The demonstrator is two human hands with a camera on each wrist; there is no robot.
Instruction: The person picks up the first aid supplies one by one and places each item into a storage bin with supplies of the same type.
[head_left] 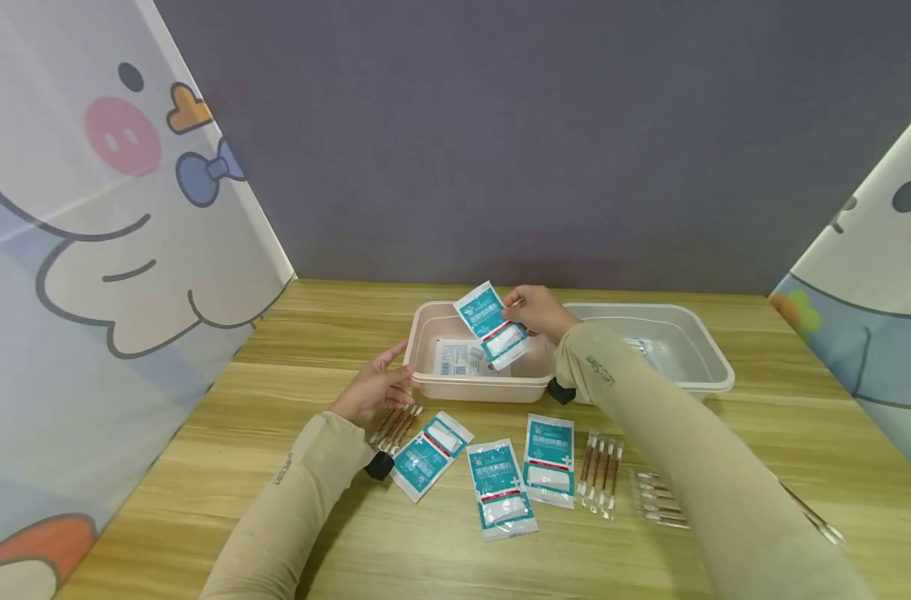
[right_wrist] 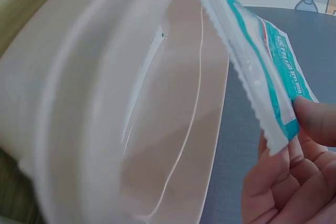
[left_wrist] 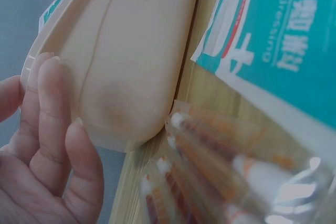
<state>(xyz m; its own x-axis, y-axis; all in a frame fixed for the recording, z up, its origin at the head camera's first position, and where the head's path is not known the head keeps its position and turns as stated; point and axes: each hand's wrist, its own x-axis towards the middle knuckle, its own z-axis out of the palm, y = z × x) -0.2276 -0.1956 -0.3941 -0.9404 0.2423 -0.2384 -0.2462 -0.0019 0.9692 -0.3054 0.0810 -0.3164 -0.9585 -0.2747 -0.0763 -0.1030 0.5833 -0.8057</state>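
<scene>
Dressing packet (head_left: 483, 315) could drop outside the pink basin (head_left: 470, 387), since your right grip (head_left: 539, 312) pinches only its edge and your left grip (head_left: 375, 388), released, merely touches that basin.

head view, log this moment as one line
right hand: pinches teal packet over pinkish bin | left hand: at bin's left end

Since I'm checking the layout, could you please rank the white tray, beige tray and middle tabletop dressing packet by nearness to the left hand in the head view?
1. Beige tray: against the left hand.
2. Middle dressing packet: lower right.
3. White tray: far right.
</scene>
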